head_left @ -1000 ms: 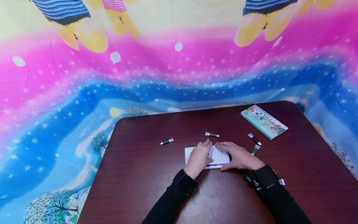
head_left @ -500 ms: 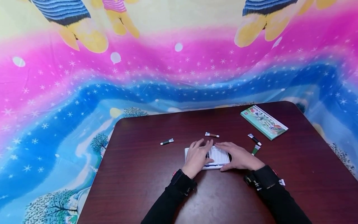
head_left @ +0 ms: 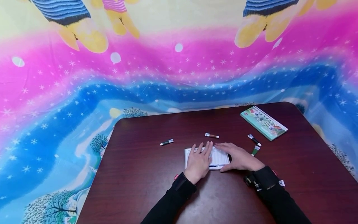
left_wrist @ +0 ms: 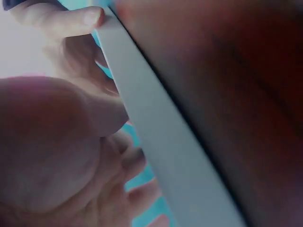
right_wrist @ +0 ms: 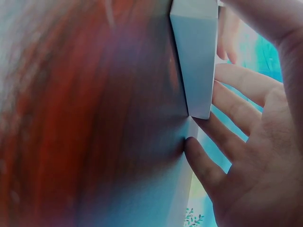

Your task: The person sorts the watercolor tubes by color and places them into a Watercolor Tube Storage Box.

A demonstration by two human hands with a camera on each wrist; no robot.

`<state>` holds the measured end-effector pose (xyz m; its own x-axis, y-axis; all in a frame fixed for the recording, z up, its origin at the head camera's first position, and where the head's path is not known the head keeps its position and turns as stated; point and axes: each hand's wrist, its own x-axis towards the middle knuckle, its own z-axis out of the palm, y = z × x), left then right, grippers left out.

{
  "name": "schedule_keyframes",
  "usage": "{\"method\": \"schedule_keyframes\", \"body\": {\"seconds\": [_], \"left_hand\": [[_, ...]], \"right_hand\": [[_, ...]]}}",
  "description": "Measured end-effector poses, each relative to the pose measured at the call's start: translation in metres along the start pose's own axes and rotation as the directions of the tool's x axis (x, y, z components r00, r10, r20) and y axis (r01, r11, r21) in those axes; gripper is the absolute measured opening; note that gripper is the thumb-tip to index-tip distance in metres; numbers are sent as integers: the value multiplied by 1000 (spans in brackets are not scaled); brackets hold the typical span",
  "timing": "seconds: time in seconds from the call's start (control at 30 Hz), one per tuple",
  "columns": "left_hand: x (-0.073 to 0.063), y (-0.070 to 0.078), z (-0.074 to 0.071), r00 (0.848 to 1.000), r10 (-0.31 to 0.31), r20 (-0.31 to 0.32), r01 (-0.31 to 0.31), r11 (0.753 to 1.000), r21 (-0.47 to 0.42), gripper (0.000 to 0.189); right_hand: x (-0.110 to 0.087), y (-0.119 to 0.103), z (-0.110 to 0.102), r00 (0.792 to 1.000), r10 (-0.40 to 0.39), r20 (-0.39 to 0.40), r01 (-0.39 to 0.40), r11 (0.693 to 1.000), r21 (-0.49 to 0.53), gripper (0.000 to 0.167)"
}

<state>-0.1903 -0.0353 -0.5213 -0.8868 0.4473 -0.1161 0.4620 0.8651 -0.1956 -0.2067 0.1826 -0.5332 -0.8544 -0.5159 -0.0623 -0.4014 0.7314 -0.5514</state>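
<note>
The left hand [head_left: 198, 160] lay flat, fingers apart, over a rectangular white tray [head_left: 220, 157] on the glossy, wood-grained counter [head_left: 134, 186]; the right hand [head_left: 239, 157] clasped its right end between thumb and fingers. A slim tube [head_left: 212, 135] lay far-side.

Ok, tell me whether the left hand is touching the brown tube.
Apart. The head view shows it: a narrow strip of bare dark table separates the left hand, fingers outstretched, from the brown tube beyond.

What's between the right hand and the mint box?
Two small tubes: a green tube nearer the right hand and a dark tube nearer the mint box, as the head view shows.
</note>
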Motion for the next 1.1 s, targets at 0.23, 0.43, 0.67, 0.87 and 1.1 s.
{"method": "schedule_keyframes", "body": {"seconds": [0.23,0.43,0.67,0.87,1.1], "left_hand": [[-2,-20,4,999,27,-28,-34,963,-269,68],[-4,-31,9,973,21,-230,-100,934,-342,53],[-7,-25,5,938,51,-344,-125,973,-196,30],[-5,-19,1,940,18,-340,-83,981,-178,27],[-3,-17,-1,956,-39,-289,-41,963,-265,31]], "right_hand": [[1,-1,0,1000,5,0,-5,1000,-17,103],[-1,-1,1,1000,9,0,-9,1000,-20,103],[-1,-1,1,1000,-2,-5,2,1000,-14,102],[0,2,1,1000,-5,-6,5,1000,-7,103],[0,1,0,1000,-7,-2,7,1000,5,102]]}}
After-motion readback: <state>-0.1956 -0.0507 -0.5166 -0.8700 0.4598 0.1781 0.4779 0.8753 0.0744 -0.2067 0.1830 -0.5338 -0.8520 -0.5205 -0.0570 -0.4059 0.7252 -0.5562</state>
